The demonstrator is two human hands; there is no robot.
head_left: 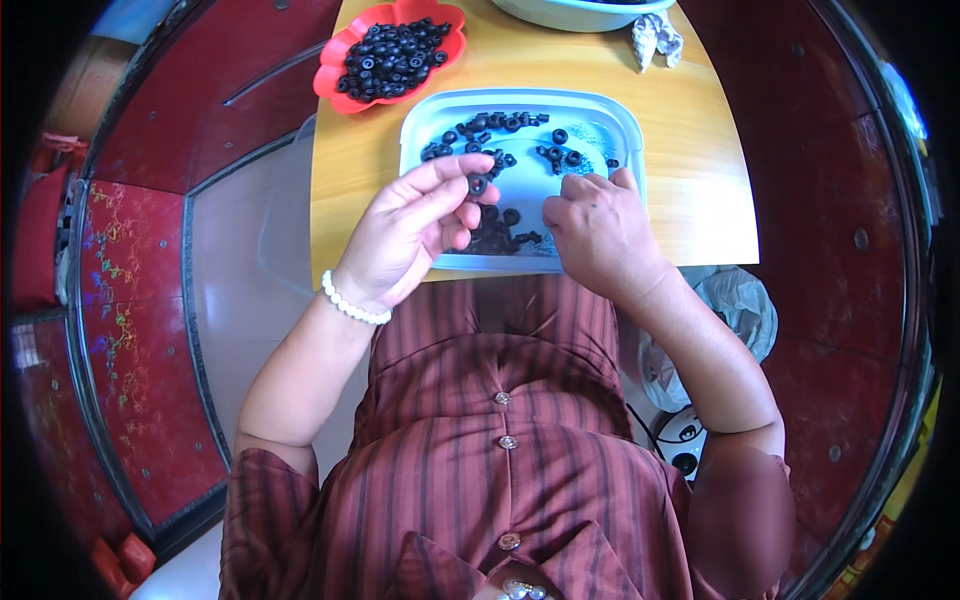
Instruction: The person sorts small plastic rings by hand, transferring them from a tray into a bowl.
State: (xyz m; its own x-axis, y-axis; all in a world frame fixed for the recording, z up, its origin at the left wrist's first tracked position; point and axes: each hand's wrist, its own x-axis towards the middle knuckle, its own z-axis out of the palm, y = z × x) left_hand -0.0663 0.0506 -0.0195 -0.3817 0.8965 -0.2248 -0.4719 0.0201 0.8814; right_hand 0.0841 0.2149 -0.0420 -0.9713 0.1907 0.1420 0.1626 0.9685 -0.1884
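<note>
My left hand (410, 215), with a white bead bracelet (355, 303) at the wrist, pinches a small round black part with a hole (478, 186) between thumb and fingers. It hovers over the left half of a pale blue plastic tray (520, 96). My right hand (603, 225) is closed above the tray's right side, its knuckles up. Whatever its fingers hold is hidden beneath them. Inside the tray lie several black parts, some round and some knobbly (503, 122). More dark pieces (500, 235) sit near its front edge, partly behind my left fingers.
A red petal-edged bowl (456, 45) heaped with round black parts stands at the far left of the wooden table (700, 130). At the back are a pale basin (590, 17) and a crumpled whitish wad (657, 42). A plastic bag (735, 310) is below the table's right side.
</note>
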